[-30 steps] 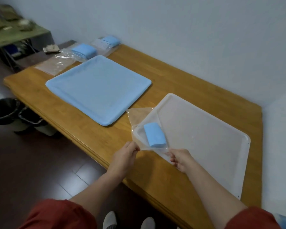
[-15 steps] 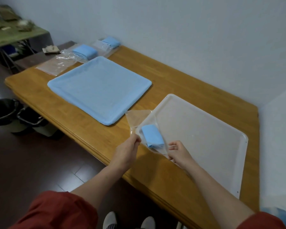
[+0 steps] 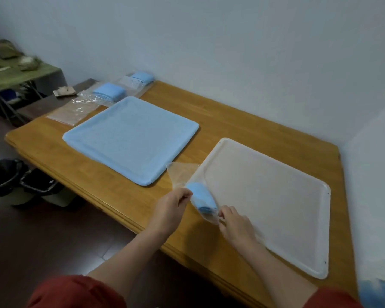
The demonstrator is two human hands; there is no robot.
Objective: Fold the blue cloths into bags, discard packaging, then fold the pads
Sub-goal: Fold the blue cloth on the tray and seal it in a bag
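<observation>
Pinching the clear bag (image 3: 182, 177) with my left hand (image 3: 171, 207) at its near edge and my right hand (image 3: 236, 223) at its lower corner, I hold the folded blue cloth (image 3: 201, 198) inside it above the white tray's (image 3: 276, 196) near corner.

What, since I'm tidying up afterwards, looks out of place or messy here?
Crumpled clear packaging lies loose at the wooden table's far left edge, not yet discarded. The clear bag gripped by the left hand and right hand looks intact.
</observation>
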